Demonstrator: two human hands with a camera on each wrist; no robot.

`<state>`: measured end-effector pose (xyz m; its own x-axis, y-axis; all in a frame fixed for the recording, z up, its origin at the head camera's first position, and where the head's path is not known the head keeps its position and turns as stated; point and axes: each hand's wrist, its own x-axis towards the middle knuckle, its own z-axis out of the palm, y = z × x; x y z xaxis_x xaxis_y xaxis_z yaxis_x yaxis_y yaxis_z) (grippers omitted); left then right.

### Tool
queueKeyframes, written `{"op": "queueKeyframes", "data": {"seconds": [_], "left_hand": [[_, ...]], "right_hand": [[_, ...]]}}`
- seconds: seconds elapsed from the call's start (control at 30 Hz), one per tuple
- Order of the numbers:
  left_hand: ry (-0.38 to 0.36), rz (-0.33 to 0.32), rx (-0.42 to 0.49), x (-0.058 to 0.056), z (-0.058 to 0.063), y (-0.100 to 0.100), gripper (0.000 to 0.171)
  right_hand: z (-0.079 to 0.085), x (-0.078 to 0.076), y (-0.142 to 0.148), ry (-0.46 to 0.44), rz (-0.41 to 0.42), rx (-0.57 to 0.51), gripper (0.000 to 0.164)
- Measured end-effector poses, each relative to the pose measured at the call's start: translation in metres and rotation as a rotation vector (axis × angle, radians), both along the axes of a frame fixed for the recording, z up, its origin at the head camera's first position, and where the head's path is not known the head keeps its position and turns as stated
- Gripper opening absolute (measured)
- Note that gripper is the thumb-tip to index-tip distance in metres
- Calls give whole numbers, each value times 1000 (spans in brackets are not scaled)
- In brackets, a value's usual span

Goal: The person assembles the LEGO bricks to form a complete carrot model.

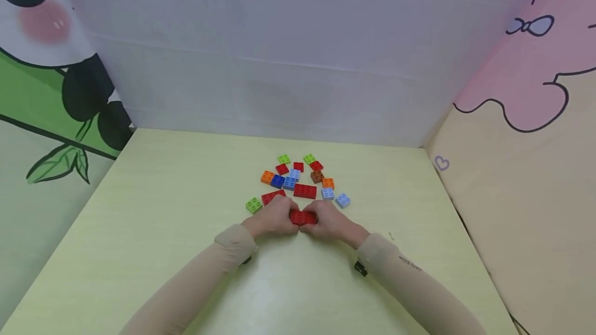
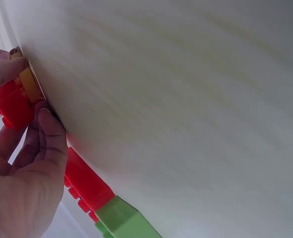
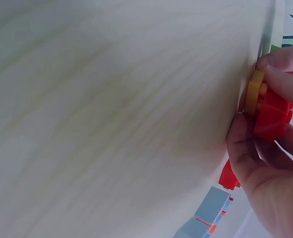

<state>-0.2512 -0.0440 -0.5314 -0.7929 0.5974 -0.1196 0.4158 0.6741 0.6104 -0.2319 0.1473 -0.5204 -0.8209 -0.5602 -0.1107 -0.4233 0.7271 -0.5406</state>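
Note:
Near the middle of the table, my left hand (image 1: 276, 217) and right hand (image 1: 329, 219) pinch a red building brick (image 1: 303, 217) from its two ends. Both wrist views show an orange-yellow brick (image 2: 31, 85) under the red brick (image 3: 273, 115), close to the tabletop; whether the two are fully pressed together, I cannot tell. Fingers of both hands curl around this pair and hide part of it. Just beyond the left hand lies a long red brick (image 1: 272, 197), with a green brick (image 1: 253, 205) beside it.
Past the hands, several loose bricks lie grouped: a wide red brick (image 1: 304, 191), a dark blue brick (image 1: 278, 181), an orange brick (image 1: 267, 177), a brown brick (image 1: 317, 177) and a light blue brick (image 1: 342, 200). A pale wall (image 1: 279, 97) stands behind the table (image 1: 163, 211).

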Motion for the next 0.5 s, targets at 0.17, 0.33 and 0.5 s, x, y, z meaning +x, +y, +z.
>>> {"op": "queueKeyframes", "data": {"seconds": [0.17, 0.33, 0.5], "left_hand": [[4, 9, -20, 0, 0, 1, 26], [-1, 13, -19, 0, 0, 2, 27], [-7, 17, -20, 1, 1, 1, 26]], "right_hand": [[0, 0, 0, 1, 0, -5, 21], [2, 1, 1, -7, -7, -17, 21], [3, 3, 0, -6, -5, -29, 22]]}}
